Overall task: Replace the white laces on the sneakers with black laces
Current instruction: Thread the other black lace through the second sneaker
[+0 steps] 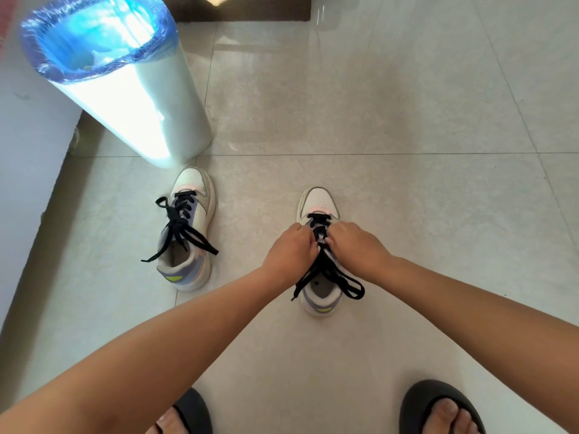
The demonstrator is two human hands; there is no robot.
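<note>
Pale glossy floor tiles (391, 120) filled the view, and both sneakers sat on them with toes pointing away from the person. Off to the left, the left sneaker (191, 227) stood alone beside a white bin (150, 111) lined with a blue bag (94, 36). Its black lace (178, 233) was already threaded through the eyelets and knotted into a loose bow, ends trailing over the side. That one looked finished.

All the action was at the right sneaker (319, 252), set squarely in front of the person, probably so both arms could reach it evenly. The left hand (291, 249) and the right hand (357, 245) crowded in from either side over the upper eyelets, knuckles nearly touching. Fingers on both hands were curled inward and clamped on the black lace (326, 274), each hand seeming to pinch its own strand close to the tongue. Holding that near the eyelets made sense: it would keep the crossings snug while the ends got worked. Below the hands, the loose lace ends draped back over the shoe's opening, one forming a loop at the right side.

No white lace showed on either shoe, so the swap looked nearly complete, with only tightening or tying left here. Dark slippers (438, 405) on the person's feet edged the bottom of the view.
</note>
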